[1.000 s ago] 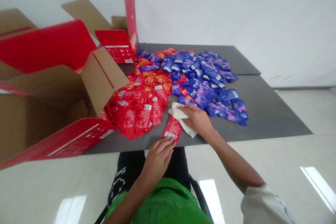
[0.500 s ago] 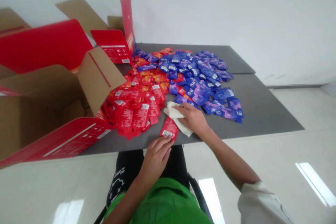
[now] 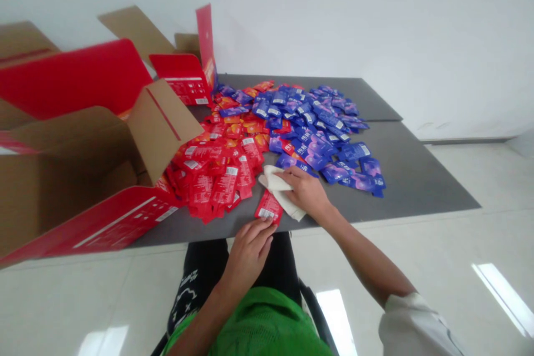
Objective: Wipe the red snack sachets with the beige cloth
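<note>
My right hand [image 3: 307, 193] presses a white cloth [image 3: 275, 184] down on the grey table [image 3: 409, 178], its fingers curled over the cloth. Under the cloth's near edge lies a single red packet [image 3: 268, 208], apart from the piles. My left hand [image 3: 249, 245] rests at the table's front edge with its fingertips on the packet's near end, fingers stretched out. A heap of red packets [image 3: 217, 169] lies left of the cloth and a heap of blue packets [image 3: 321, 133] spreads behind and to its right.
A large open cardboard box [image 3: 70, 178] with red flaps fills the table's left side. A second open red box [image 3: 187, 75] stands at the back. White floor surrounds the table; a white wall rises behind it.
The cloth under my right hand has slid slightly towards me over the single red packet, covering more of it. My left hand stays on the packet's near end.
</note>
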A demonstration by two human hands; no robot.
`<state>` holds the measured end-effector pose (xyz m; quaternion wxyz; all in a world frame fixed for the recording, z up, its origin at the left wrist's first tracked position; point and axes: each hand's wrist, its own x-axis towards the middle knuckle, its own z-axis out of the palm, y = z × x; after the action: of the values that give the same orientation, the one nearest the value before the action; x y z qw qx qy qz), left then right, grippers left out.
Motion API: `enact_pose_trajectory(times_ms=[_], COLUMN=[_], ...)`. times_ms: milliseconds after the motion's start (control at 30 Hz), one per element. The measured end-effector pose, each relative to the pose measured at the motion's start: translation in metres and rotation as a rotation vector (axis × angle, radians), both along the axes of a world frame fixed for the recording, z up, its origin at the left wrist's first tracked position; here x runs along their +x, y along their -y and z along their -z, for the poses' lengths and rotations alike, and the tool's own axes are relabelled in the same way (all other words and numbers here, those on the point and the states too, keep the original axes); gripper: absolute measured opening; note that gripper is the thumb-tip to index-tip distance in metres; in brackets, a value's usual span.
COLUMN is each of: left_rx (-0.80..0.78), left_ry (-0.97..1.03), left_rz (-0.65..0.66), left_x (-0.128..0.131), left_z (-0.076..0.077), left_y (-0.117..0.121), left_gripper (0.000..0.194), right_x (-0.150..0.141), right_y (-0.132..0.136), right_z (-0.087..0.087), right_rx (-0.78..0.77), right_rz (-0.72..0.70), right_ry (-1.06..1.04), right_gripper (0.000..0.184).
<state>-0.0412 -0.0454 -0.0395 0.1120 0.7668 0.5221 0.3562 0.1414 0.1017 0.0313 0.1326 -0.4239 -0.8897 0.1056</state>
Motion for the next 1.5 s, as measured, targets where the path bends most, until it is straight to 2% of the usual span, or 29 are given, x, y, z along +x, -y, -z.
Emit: enact_pose_trajectory(times_ms=[100, 167, 267, 333, 400, 500, 567, 633, 733, 833, 900, 967, 1033, 1100, 1200, 1333, 1400, 1500], left_rx=[-0.022, -0.034, -0.015, 0.000, 0.007, -0.005, -0.034, -0.046, -0.017, 0.003, 0.005, -0.009, -0.032, -0.040, -0.014, 0.000, -0.010, -0.049], left_ry=[-0.025, -0.030, -0.005, 0.010, 0.016, 0.002, -0.017, -0.023, 0.013, 0.029, 0.022, 0.010, -0.004, -0.010, 0.016, 0.049, 0.043, 0.006], left_rz=[-0.022, -0.029, -0.008, -0.003, -0.005, -0.005, -0.023, -0.030, -0.008, 0.002, 0.007, 0.000, -0.022, -0.031, -0.001, 0.018, 0.019, 0.013], left_x=[0.001, 0.001, 0.000, 0.000, 0.000, 0.001, 0.002, 0.002, 0.001, 0.000, 0.000, 0.001, 0.002, 0.002, 0.000, -0.001, 0.000, 0.001], left_z=[0.000, -0.001, -0.003, -0.004, -0.004, -0.004, -0.004, -0.004, -0.005, -0.005, -0.004, -0.003, -0.002, -0.002, -0.001, 0.000, 0.000, 0.000], left_y=[0.001, 0.002, 0.001, 0.001, 0.000, 0.001, 0.002, 0.002, 0.000, 0.000, 0.000, 0.001, 0.001, 0.002, 0.001, 0.001, 0.002, 0.003], left_gripper=[0.027, 0.024, 0.032, 0.036, 0.036, 0.033, 0.025, 0.023, 0.032, 0.035, 0.035, 0.033, 0.026, 0.025, 0.035, 0.037, 0.038, 0.035], right_x=[-0.001, -0.002, -0.002, -0.001, 0.000, 0.001, 0.002, 0.001, 0.000, -0.001, 0.000, 0.000, 0.000, -0.001, -0.006, -0.010, -0.011, -0.009], right_y=[0.033, 0.043, 0.023, 0.001, -0.008, 0.014, 0.035, 0.043, 0.019, -0.008, -0.004, 0.017, 0.039, 0.048, 0.027, -0.012, -0.009, 0.023], right_z=[0.003, 0.009, 0.012, 0.008, 0.002, -0.001, 0.002, 0.008, 0.011, 0.005, -0.001, -0.003, 0.001, 0.007, 0.013, 0.001, -0.008, -0.010], right_rx=[-0.064, -0.121, -0.119, -0.081, -0.051, -0.058, -0.123, -0.168, -0.129, -0.070, -0.054, -0.079, -0.145, -0.189, -0.157, -0.076, -0.039, -0.046], right_rz=[-0.148, -0.194, -0.103, -0.002, 0.046, -0.044, -0.143, -0.174, -0.065, 0.047, 0.025, -0.068, -0.155, -0.171, -0.069, 0.037, 0.026, -0.076], right_ry=[-0.042, -0.044, -0.019, 0.025, 0.049, -0.019, -0.067, -0.079, -0.033, 0.028, -0.011, -0.089, -0.104, -0.081, -0.037, 0.062, 0.052, -0.023], right_gripper=[0.044, 0.039, 0.039, 0.041, 0.043, 0.047, 0.043, 0.040, 0.041, 0.042, 0.044, 0.045, 0.042, 0.039, 0.041, 0.043, 0.046, 0.049])
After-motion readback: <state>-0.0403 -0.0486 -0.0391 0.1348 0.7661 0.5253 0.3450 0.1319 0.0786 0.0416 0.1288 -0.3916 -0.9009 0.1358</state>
